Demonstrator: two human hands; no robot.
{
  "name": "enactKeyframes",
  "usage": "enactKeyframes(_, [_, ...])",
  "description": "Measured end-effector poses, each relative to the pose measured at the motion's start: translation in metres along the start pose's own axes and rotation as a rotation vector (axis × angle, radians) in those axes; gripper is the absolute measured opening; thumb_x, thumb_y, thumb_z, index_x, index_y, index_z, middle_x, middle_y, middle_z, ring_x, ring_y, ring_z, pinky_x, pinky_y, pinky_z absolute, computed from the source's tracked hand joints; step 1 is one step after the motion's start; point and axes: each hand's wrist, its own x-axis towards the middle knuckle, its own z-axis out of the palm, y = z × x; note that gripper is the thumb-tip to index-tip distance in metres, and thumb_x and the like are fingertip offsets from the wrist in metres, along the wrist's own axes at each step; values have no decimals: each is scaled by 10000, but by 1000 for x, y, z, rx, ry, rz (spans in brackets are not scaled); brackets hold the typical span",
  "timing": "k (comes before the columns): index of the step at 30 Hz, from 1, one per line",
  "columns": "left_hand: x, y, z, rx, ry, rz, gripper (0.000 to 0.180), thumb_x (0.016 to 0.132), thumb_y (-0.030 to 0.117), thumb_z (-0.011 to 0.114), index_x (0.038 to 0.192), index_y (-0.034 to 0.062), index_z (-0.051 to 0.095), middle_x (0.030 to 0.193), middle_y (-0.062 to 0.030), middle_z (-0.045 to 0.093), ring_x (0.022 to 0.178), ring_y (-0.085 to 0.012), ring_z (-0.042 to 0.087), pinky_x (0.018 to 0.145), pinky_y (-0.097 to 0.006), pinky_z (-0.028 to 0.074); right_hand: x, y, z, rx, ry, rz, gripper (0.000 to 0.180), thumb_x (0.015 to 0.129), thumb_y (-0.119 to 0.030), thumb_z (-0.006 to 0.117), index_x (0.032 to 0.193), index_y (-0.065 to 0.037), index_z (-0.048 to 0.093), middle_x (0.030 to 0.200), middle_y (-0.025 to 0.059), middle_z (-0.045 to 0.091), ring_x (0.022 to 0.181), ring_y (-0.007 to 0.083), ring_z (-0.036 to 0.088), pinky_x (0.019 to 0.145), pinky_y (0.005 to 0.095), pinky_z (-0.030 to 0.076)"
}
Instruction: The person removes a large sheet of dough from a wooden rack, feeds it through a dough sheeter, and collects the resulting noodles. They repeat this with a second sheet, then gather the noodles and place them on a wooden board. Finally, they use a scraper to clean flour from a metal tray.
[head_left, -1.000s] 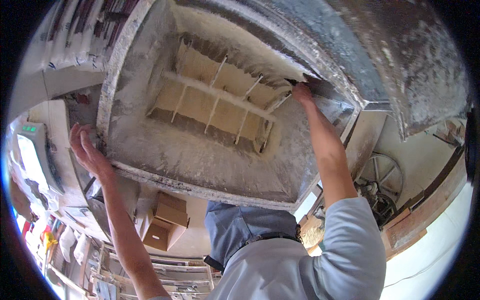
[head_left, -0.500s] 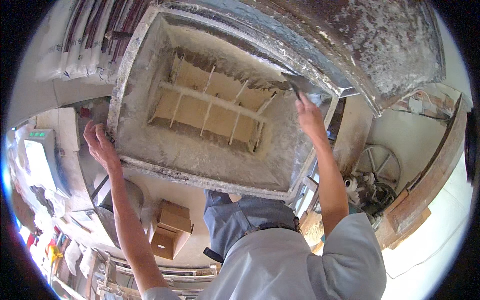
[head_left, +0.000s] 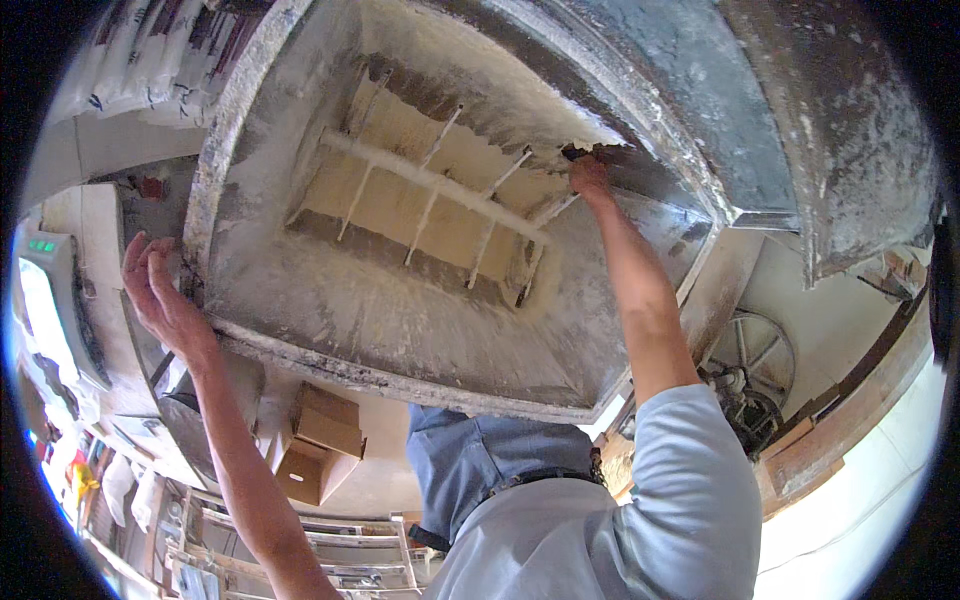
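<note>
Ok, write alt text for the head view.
A person reaches into a flour-dusted metal hopper, right hand at the caked far wall, above a paddle shaft. The open left hand rests at the hopper's rim. Cardboard boxes sit below.

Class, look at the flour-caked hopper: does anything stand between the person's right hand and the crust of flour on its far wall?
Nothing visible does. The right hand is already at the flour crust, holding a small dark tool against its edge. The left hand rests on the hopper's rim.

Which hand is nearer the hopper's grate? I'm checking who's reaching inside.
Right. The right hand reaches into the hopper, at the grate's far corner. The left hand rests on the hopper's outer rim, well clear of the grate.
</note>
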Motion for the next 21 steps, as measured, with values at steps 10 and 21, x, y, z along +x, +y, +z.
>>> enactKeyframes(10, [3, 20, 6, 87, -21, -85, 376, 1015, 268, 603, 1322, 50, 616, 1097, -134, 700, 1030, -250, 650, 937, -396, 497, -241, 16, -173, 757, 237, 256, 420, 1085, -269, 522, 1464, -96, 578, 1237, 182, 727, 1085, 207, 691, 971, 372, 514])
enactKeyframes(21, [-2, 24, 3, 265, -52, -49, 386, 1026, 338, 563, 1345, 125, 600, 1051, -139, 744, 975, -301, 690, 902, -439, 507, -218, -67, -195, 1345, 440, 277, 472, 1088, -317, 567, 1489, -70, 559, 779, -70, 466, 688, 60, 427, 631, 277, 427])
